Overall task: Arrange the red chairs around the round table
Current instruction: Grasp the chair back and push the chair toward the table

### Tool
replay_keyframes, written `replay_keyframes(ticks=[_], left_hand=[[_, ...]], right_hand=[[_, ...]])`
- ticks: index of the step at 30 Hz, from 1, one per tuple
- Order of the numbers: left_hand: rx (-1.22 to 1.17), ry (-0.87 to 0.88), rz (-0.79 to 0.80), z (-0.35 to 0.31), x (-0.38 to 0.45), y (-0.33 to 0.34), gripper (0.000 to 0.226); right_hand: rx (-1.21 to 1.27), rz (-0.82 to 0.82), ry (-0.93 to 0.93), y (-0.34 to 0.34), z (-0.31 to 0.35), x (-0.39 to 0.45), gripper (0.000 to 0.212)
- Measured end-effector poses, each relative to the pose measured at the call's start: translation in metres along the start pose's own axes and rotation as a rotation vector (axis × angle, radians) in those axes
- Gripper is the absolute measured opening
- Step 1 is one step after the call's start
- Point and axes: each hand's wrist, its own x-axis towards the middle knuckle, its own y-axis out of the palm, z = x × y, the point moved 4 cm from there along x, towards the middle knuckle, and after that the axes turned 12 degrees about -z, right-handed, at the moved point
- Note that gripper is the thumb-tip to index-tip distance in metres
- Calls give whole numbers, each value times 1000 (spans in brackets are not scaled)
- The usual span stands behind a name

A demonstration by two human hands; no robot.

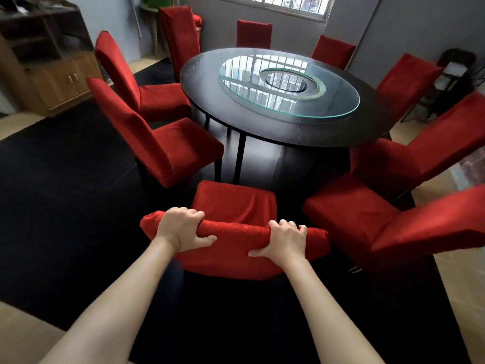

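Both hands are clamped on the top rail of the nearest red chair (236,214): the left hand (181,228) near its left end, the right hand (283,239) toward the right, fingers curled over the rail and thumbs pressed against the back. This chair stands at the near edge of the desk (210,101), seat facing it but well short of tucking under.

The risk, as I judge it, is on the right: the neighbouring chair (367,227) sits just beside this one and angled inward, so a straight push could knock seat corners together and skew both. The loose red cover may also slip under the grip (it already bunches on the seat), making the push uneven. Chair legs could drag or catch on the dark rug (65,193), tipping the chair forward.

The desk is round and dark, with a glass turntable (288,85) at its middle. Other red chairs ring it, those on the left pulled out. Pale flooring shows past the rug's edges, a wooden cabinet (52,74) stands at the left wall, and a barred window (296,3) is beyond the far edge.
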Motion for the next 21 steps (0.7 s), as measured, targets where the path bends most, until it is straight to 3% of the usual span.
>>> replay_keyframes(ticks=[10, 21], left_hand=[[-64, 46, -24, 4, -3, -2, 64], [-166, 179, -37, 60, -17, -10, 62]], right_hand=[[5, 91, 91, -9, 10, -7, 87], [-66, 43, 259, -12, 76, -41, 86]])
